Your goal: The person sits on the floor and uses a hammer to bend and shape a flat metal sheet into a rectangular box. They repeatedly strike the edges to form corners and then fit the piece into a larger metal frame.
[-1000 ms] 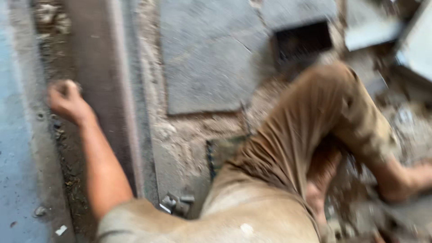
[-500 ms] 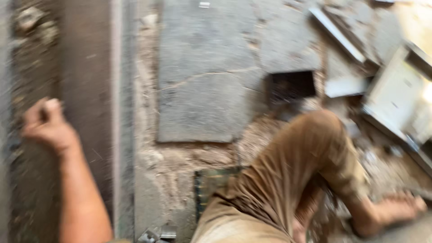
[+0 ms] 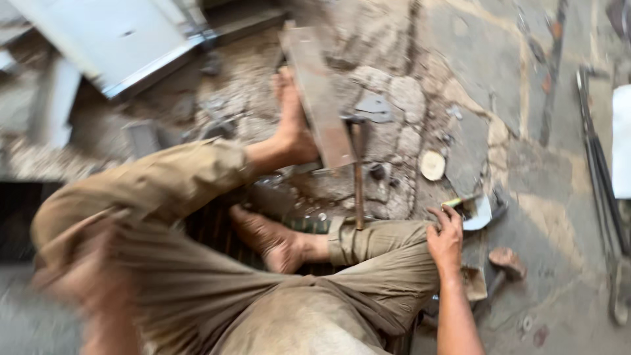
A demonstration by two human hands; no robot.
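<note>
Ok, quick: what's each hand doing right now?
Left hand: a motion blur at the lower left; cannot be told.
Right hand: open, holding nothing, resting on the right knee.

A single head-worn camera looks steeply down from close above the seated person's lap, taking in bent legs in tan trousers (image 3: pixel 197 263) and bare feet. Its view faces forward over the cracked grey stone floor (image 3: pixel 486 72), blurred at the left edge.

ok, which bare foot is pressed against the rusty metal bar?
The far foot, on the outstretched leg, with its inner side against the rusty bar. The other foot is tucked under the bent knee, near the person's lap, clear of the bar.
</note>
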